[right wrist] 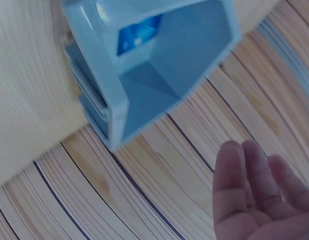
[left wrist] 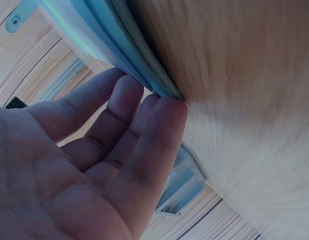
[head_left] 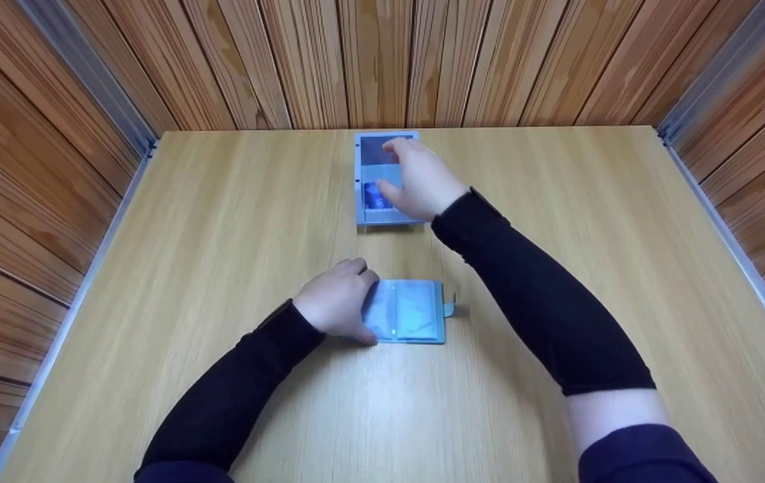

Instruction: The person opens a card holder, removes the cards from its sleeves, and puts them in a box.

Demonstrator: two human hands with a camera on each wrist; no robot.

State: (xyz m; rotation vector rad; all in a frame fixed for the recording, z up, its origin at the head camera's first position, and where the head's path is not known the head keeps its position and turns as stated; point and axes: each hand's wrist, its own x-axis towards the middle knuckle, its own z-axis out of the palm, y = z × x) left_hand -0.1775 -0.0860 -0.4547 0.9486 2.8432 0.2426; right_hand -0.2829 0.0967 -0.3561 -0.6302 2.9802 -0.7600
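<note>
A light-blue card holder [head_left: 416,312] lies spread on the table, with clear sleeves inside and a snap strap [head_left: 449,308] sticking out at its right. My left hand [head_left: 339,298] holds its left edge, thumb near the lower corner and curled fingers toward the upper one. In the left wrist view, the fingertips [left wrist: 167,107] touch the holder's layered edge [left wrist: 139,52]. Over the right side of a light-blue box [head_left: 389,217] is my right hand [head_left: 426,178], holding nothing, its fingers apart from the box in the right wrist view. A dark-blue item [head_left: 376,196] sits in the box's near part, partly hidden.
The wooden table [head_left: 221,215] spreads out on both sides of the box and card holder. The box stands near the table's far edge, close to the wood-plank back wall [head_left: 382,64]. Plank walls with metal rails [head_left: 121,181] border the left and right sides.
</note>
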